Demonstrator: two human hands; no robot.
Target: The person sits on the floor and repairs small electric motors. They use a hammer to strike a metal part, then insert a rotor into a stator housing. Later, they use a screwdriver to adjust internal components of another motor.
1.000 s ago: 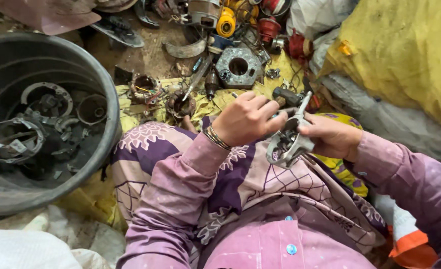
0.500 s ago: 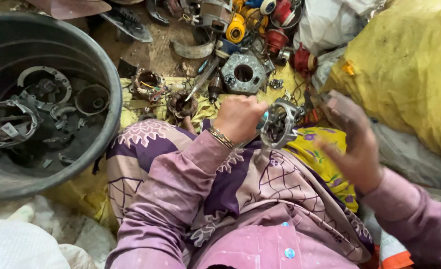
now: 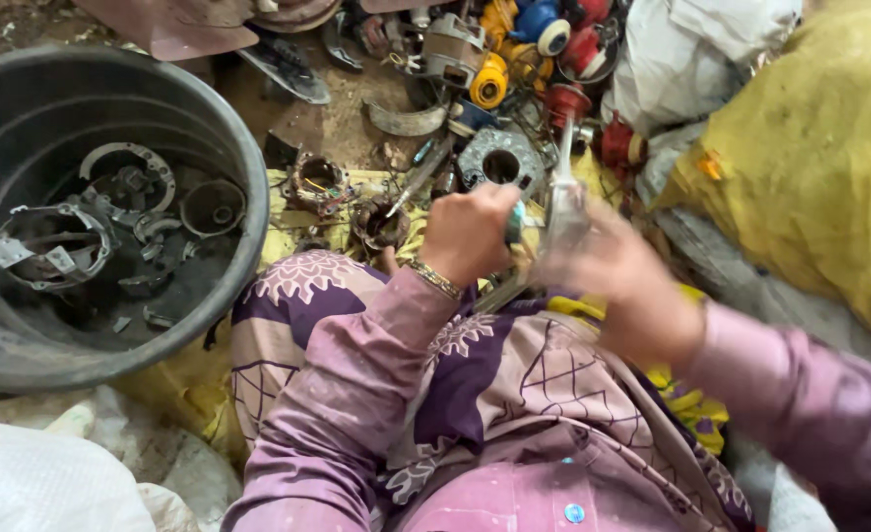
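A bulging yellow sack (image 3: 819, 167) fills the right side; a white sack (image 3: 711, 44) lies above it; another white bag (image 3: 41, 478) sits lower left.

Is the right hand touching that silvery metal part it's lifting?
Touching. The head view shows the right hand, though blurred, wrapped around the lower end of the metal part, no gap between them.

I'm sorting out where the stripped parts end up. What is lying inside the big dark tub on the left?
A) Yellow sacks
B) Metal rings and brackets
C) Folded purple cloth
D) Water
B: the dark tub holds grey metal rings and brackets scattered on its bottom, with no water, sacks or cloth in it.
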